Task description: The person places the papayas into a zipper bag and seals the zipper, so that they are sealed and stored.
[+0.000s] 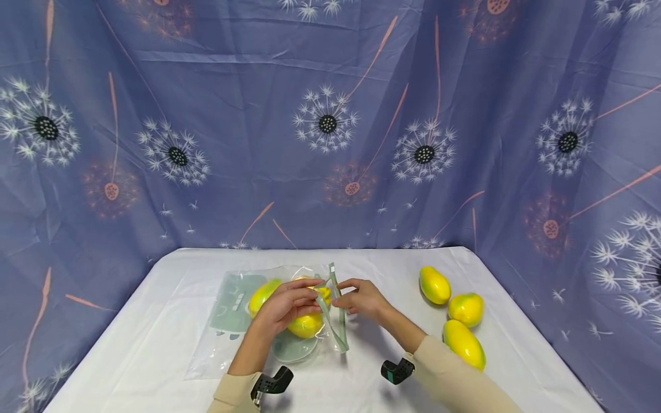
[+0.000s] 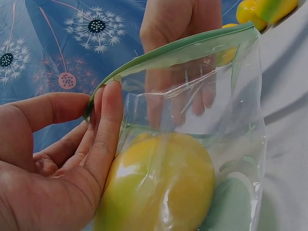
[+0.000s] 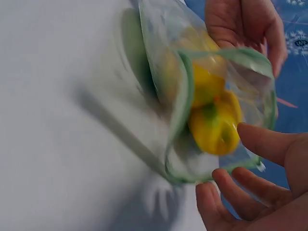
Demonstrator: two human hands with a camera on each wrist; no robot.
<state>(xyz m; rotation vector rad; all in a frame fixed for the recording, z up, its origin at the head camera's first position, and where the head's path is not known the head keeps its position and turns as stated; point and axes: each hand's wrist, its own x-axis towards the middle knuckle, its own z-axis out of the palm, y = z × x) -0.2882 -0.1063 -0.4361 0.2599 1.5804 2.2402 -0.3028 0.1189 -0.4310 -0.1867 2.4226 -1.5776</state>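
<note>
Green-rimmed clear plastic bag [image 2: 228, 120] holds glossy, oval yellow fruits [image 2: 166, 178]

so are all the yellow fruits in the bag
No, three yellow fruits lie on the white tablecloth outside the clear bag.

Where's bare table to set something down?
Free: the white tablecloth left of the clear bag, and the patch beyond the right hand, between bag and three loose yellow fruits. Crowded: the middle, with the left hand at the bag, and the right, where those fruits cluster by the right sleeve.
</note>
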